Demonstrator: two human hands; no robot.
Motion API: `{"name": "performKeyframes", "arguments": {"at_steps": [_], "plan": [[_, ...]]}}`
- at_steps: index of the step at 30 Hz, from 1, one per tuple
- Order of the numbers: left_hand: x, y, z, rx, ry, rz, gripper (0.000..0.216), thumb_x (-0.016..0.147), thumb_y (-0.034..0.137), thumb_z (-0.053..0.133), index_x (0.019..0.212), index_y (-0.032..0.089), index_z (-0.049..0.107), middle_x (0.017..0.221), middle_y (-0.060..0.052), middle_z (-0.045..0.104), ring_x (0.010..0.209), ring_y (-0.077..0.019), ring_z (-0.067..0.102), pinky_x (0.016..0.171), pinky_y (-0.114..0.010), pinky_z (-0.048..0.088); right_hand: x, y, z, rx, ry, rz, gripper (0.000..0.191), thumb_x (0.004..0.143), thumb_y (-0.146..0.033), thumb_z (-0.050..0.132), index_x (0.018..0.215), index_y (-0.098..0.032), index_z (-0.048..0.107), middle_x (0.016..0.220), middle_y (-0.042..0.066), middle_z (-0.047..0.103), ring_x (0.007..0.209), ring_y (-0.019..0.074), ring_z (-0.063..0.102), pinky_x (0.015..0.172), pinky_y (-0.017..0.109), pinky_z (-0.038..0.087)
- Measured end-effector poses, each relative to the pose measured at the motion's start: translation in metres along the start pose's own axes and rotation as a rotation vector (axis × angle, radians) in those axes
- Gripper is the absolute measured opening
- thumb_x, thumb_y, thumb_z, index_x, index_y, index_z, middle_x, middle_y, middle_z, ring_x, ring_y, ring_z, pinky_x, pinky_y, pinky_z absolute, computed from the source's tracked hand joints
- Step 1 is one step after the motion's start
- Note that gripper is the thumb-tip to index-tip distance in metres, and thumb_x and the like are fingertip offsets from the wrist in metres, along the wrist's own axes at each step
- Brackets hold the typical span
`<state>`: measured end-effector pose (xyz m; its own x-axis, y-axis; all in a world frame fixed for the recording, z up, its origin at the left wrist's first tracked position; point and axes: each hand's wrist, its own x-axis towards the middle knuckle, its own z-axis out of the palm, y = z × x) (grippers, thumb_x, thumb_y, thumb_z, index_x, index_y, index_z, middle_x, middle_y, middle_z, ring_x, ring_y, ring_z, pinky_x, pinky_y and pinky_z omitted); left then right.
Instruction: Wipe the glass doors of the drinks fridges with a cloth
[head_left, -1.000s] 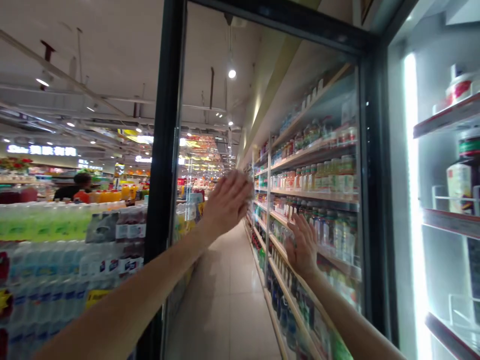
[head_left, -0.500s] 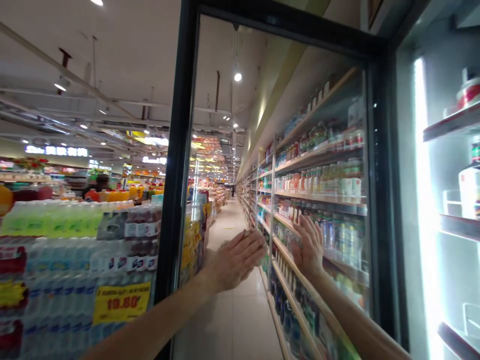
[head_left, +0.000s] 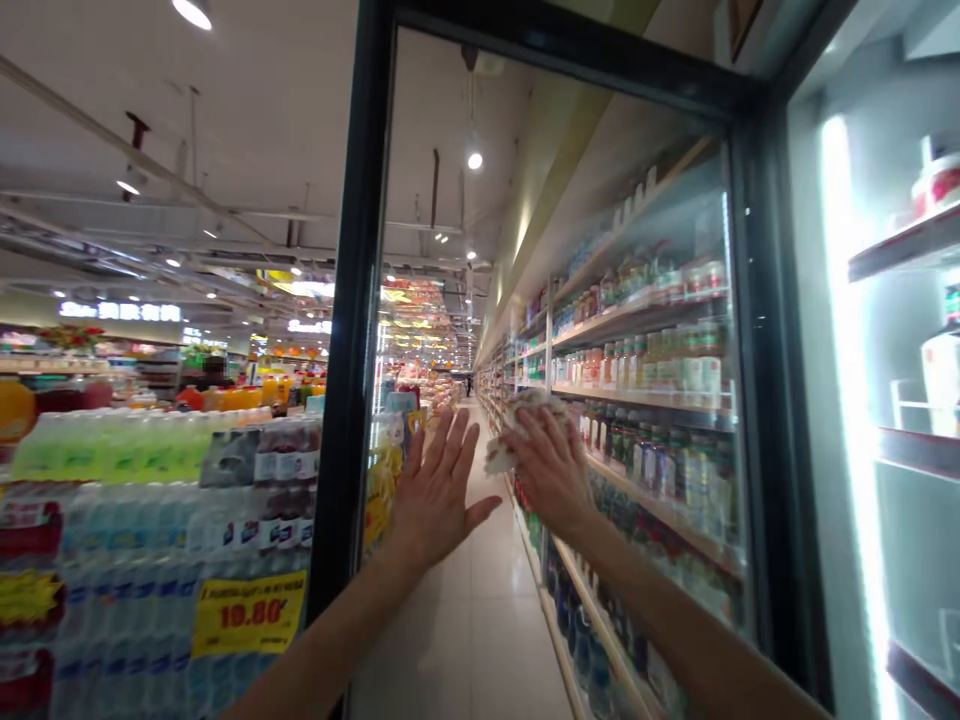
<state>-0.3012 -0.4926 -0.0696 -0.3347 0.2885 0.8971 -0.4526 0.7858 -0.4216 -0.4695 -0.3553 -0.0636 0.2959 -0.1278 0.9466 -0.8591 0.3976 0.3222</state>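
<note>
An open glass fridge door with a black frame stands in front of me. My left hand lies flat against the glass with its fingers spread and nothing in it. My right hand is just to the right of it and presses a crumpled white cloth against the glass. The cloth sticks out above and to the left of the fingers. The two hands are close together, a little apart.
The lit fridge interior with white shelves and bottles is at the right. Through the glass I see a tiled aisle and long drink shelves. Stacked bottled drinks with a yellow price tag stand at the left.
The cloth was under my left hand and is now under my right hand. My left hand swept down across the glass, then rose slightly and spread. My right hand moved left.
</note>
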Motion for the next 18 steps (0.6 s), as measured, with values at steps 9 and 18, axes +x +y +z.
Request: {"name": "performKeyframes", "arguments": {"at_steps": [9, 18], "plan": [[0.004, 0.005, 0.005, 0.035, 0.006, 0.006, 0.082, 0.083, 0.058, 0.041, 0.144, 0.010, 0.015, 0.146, -0.017, 0.028, 0.138, -0.0302, 0.020, 0.111, -0.049, 0.016, 0.041, 0.079, -0.017, -0.107, 0.343, 0.087, 0.043, 0.092, -0.027, 0.025, 0.124, -0.011, 0.050, 0.135, 0.017, 0.041, 0.132, 0.0246, 0.030, 0.107, 0.045, 0.024], [0.006, 0.008, 0.010, -0.037, 0.065, -0.033, 0.076, 0.086, 0.048, 0.040, 0.145, 0.012, 0.009, 0.146, -0.017, 0.028, 0.138, -0.0315, 0.020, 0.109, -0.053, 0.016, 0.050, 0.130, -0.020, -0.203, 0.396, 0.338, 0.041, 0.091, -0.028, 0.027, 0.124, -0.018, 0.049, 0.138, 0.014, 0.038, 0.133, 0.0266, 0.027, 0.103, 0.056, 0.028]]}}
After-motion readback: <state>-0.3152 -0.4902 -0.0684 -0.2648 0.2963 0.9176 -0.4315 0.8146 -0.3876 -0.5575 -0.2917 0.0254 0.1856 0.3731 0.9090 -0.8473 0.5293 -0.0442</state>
